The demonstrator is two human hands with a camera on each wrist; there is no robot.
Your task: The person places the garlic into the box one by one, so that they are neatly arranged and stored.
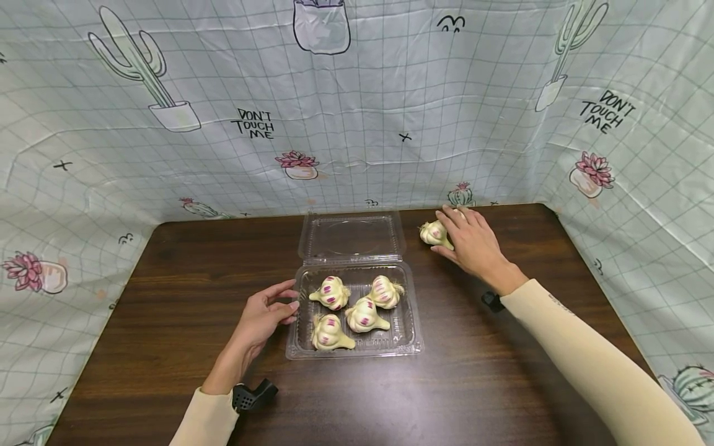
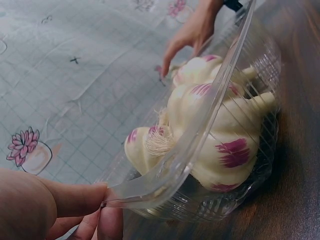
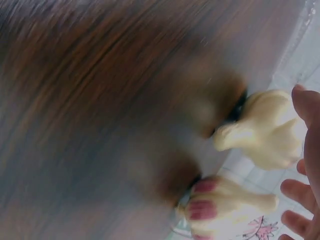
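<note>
My left hand (image 1: pixel 271 316) pinches the left rim of a clear plastic clamshell container (image 2: pixel 150 192) between thumb and fingers. Inside its base lie several garlic bulbs, pale with purple-pink marks; one garlic bulb (image 1: pixel 329 332) is at the front left, another (image 1: pixel 386 292) at the back right. Beyond the container, at the back right of the table, my right hand (image 1: pixel 474 241) reaches over two more bulbs with its fingers spread. The left one of these, a garlic bulb (image 1: pixel 434 233), shows by the thumb; its neighbour (image 3: pixel 267 130) is mostly hidden under the fingers in the head view.
The container's hinged lid (image 1: pixel 351 235) lies folded back behind the base. Dark wood-grain table (image 1: pixel 184 297) surrounds it. A patterned curtain (image 1: pixel 357 142) hangs along the table's back edge and both sides.
</note>
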